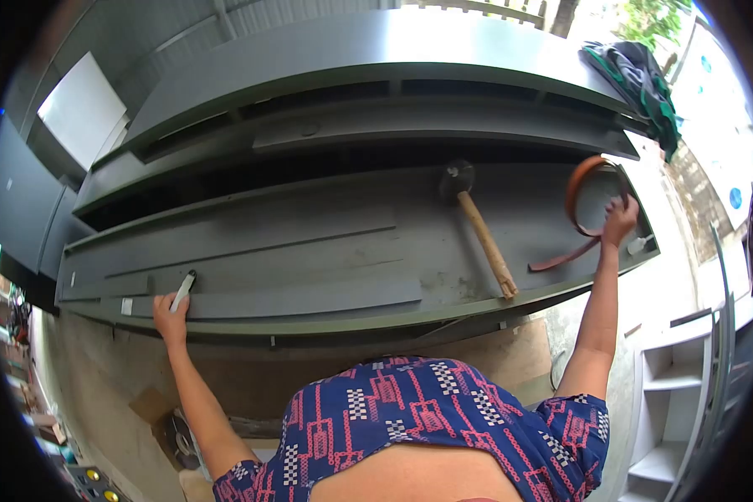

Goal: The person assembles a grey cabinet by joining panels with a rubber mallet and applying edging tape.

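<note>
My left hand is closed around a pale, slim-handled tool with a dark tip, which looks like a utility knife. It rests over the near left part of a long dark grey panel. At the right end of this panel, my right hand grips a loosely coiled brown strip; its loose tail curls left across the surface. Between the hands lies a mallet with a dark head and wooden handle. Close to my left hand, a narrow grey board lies along the near edge.
Behind the panel stand more long grey cabinet pieces. A dark garment with green trim hangs over their right end. White shelving stands at the lower right, and a cardboard piece with a roll lies on the floor at the lower left.
</note>
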Motion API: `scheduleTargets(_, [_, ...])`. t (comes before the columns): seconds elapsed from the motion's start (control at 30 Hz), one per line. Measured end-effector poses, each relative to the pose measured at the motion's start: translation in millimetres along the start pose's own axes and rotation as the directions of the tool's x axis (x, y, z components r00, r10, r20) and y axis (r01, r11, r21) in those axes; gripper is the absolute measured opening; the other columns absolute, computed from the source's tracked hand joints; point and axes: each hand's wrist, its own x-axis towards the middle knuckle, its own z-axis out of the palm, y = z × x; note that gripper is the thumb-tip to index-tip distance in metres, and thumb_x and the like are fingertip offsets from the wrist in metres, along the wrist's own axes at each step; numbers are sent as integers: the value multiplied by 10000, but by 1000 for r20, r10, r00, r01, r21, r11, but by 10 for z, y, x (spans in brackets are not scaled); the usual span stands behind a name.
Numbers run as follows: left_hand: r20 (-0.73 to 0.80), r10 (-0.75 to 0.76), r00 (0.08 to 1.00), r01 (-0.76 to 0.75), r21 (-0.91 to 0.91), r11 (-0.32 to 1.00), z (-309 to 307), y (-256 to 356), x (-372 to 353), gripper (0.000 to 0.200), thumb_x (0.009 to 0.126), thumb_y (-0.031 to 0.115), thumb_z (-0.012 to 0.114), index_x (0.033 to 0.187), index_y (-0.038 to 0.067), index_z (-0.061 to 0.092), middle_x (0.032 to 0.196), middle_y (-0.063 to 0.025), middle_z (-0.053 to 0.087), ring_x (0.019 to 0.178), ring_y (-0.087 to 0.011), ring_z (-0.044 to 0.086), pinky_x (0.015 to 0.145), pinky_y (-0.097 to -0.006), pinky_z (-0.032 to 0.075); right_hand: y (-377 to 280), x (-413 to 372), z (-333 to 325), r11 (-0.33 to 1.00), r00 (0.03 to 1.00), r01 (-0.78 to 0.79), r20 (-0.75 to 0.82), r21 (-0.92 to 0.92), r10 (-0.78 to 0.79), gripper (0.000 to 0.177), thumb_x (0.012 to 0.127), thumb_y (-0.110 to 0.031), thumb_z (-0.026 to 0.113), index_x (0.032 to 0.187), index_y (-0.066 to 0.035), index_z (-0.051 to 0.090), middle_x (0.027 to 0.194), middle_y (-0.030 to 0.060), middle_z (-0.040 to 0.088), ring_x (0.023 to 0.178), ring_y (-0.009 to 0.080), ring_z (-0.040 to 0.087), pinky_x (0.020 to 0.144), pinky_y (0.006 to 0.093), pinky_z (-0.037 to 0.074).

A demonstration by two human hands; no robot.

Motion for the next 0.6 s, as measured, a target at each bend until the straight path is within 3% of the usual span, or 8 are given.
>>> scheduleTargets(0.07, [28,-38,999,37,15,999,-31,39,12,293,766,188,731,983,4,662,880,-105,554,850,-282,550,765,-370,437,-751,7,243,985,987,162,11,61,-163,162,901,-90,574,1051,-43,614,775,22,592,632,66,555,537,208,456])
scheduleTargets(0.13, [43,-113,993,111,44,993,-41,75,9,336,788,197,718,1056,9,646,919,-106,551,884,-279,551,793,-368,439,-1407,-43,374,991,986,15,164,134,-37,191,914,-93,569,1092,-37,609,930,47,604,766,108,588,601,245,506])
scheduleTargets(0.23, [-172,95,980,-85,63,994,10,80,-18,387,810,205,699,1139,21,615,975,-120,546,933,-289,550,837,-362,441,-2218,-180,576,955,953,61,267,291,-142,182,923,-78,571,1095,-45,621,906,36,615,765,95,583,609,226,472])
scheduleTargets(0.33, [-315,201,928,-200,35,979,-136,871,45,388,822,190,680,1157,11,601,1005,-129,545,966,-282,550,867,-358,437,-2782,-352,794,920,914,65,346,387,-210,183,909,-50,579,1085,-33,627,903,47,620,765,100,579,637,232,461])
scheduleTargets(0.4, [-267,168,949,-225,-196,955,-175,1421,104,403,817,204,674,1166,15,600,1022,-104,559,979,-237,555,855,-362,443,-3124,-514,922,884,866,-21,450,467,-216,186,894,-31,589,1076,-25,628,914,67,623,770,120,580,665,249,461])
scheduleTargets(0.47, [-28,163,986,-155,-500,852,-173,1982,113,449,805,240,678,1192,30,594,1048,-89,566,997,-203,556,855,-366,462,-3408,-697,1111,827,816,88,436,554,-379,196,881,-15,592,1074,-17,622,908,83,617,775,146,580,689,268,463])
scheduleTargets(0.53, [236,217,947,49,-777,628,-49,2411,108,652,748,332,736,1303,62,525,1099,-105,569,1056,-216,563,891,-378,489,-3702,-899,1280,766,765,114,436,633,-474,200,870,-4,595,1069,-11,616,895,94,609,780,168,580,703,282,463])
scheduleTargets(0.6, [255,351,901,80,-892,445,65,2871,103,823,714,373,775,1386,62,415,1132,-112,564,1111,-235,555,938,-371,469,-3960,-1080,1395,720,728,68,459,691,-509,200,861,4,596,1059,-8,612,876,99,597,784,185,581,707,293,463])
